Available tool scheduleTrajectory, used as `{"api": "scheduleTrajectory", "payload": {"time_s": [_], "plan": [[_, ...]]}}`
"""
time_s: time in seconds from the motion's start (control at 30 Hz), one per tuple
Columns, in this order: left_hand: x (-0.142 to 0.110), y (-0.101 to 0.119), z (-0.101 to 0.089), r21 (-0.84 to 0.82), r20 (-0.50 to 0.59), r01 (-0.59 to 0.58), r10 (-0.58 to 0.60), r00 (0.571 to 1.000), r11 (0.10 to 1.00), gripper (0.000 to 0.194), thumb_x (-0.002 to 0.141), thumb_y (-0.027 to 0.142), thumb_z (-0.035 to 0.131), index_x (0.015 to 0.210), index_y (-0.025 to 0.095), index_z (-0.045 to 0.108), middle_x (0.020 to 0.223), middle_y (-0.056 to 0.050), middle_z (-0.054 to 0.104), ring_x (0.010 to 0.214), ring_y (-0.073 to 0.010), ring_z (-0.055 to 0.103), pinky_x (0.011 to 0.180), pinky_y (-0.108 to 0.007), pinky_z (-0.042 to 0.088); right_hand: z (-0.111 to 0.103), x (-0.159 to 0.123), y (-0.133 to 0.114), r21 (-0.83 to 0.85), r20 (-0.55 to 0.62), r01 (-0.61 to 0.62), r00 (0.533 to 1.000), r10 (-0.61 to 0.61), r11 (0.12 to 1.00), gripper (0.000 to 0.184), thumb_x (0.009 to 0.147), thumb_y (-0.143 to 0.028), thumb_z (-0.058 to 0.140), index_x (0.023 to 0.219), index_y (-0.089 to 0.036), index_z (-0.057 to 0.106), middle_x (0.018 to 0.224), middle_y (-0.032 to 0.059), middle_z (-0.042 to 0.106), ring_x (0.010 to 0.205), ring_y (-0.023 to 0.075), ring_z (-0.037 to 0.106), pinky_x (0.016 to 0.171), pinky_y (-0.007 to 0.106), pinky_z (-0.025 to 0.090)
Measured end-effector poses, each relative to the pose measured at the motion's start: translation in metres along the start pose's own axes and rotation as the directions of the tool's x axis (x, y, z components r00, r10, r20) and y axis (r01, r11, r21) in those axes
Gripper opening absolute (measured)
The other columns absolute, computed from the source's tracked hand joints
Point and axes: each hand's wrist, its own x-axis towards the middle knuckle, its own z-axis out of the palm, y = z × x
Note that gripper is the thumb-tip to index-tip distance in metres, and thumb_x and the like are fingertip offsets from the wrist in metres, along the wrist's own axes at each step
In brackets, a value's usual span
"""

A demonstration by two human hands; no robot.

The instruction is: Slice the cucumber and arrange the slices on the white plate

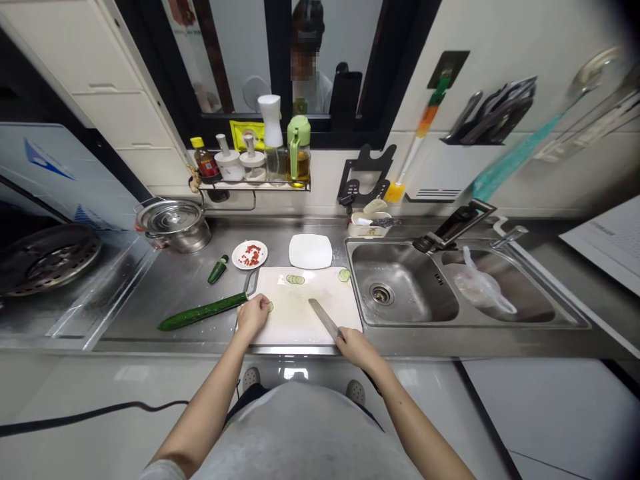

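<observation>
My right hand (355, 347) grips the handle of a kitchen knife (325, 319), its blade angled over the right part of a white cutting board (295, 327). At the board's left edge, my left hand (254, 313) is closed, with a cucumber slice (271, 307) showing at its fingertips. Beside that hand a long cucumber (200, 313) lies on the steel counter, its cut end close to my knuckles. A short row of cucumber slices (295, 280) lies near the board's far edge, and a few more slices (345, 275) sit at its far right corner.
Behind the board are a white square plate (310, 251) and a small plate of chopped red pieces (249, 255). A cucumber stub (218, 269) and a lidded steel pot (175, 223) stand left. On the right is a double sink (400, 313) holding a plastic bag (480, 287).
</observation>
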Motion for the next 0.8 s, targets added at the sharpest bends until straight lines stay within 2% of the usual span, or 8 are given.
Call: {"api": "scheduleTrajectory", "payload": {"time_s": [0.33, 0.57, 0.8], "plan": [[0.000, -0.018, -0.002, -0.015, -0.012, 0.054, -0.054, 0.998, 0.998, 0.016, 0.084, 0.038, 0.054, 0.092, 0.028, 0.065, 0.092, -0.001, 0.073, 0.096, -0.0234, 0.065, 0.084, -0.035, 0.036, -0.002, 0.000, -0.003, 0.002, 0.004, 0.005, 1.000, -0.005, 1.000, 0.027, 0.091, -0.025, 0.042, 0.101, -0.014, 0.064, 0.104, 0.0144, 0.070, 0.095, 0.0219, 0.064, 0.069, 0.026, 0.034], [-0.003, -0.018, -0.002, 0.029, -0.027, 0.075, -0.075, 0.997, 0.997, 0.016, 0.085, 0.030, 0.051, 0.094, 0.028, 0.064, 0.096, -0.003, 0.073, 0.098, -0.0247, 0.064, 0.086, -0.038, 0.036, -0.002, 0.000, -0.004, -0.012, 0.016, 0.003, 1.000, -0.003, 1.000, 0.028, 0.091, -0.024, 0.041, 0.103, -0.014, 0.065, 0.103, 0.0142, 0.070, 0.095, 0.0219, 0.063, 0.068, 0.026, 0.034], [-0.003, -0.018, 0.000, 0.056, -0.026, 0.089, -0.088, 0.996, 0.994, 0.017, 0.085, 0.032, 0.050, 0.092, 0.025, 0.064, 0.101, -0.006, 0.072, 0.099, -0.0253, 0.063, 0.086, -0.038, 0.038, -0.002, 0.001, -0.005, 0.000, 0.018, 0.000, 1.000, 0.000, 1.000, 0.028, 0.090, -0.024, 0.042, 0.103, -0.013, 0.065, 0.105, 0.0152, 0.069, 0.096, 0.0220, 0.063, 0.071, 0.026, 0.035]]}}
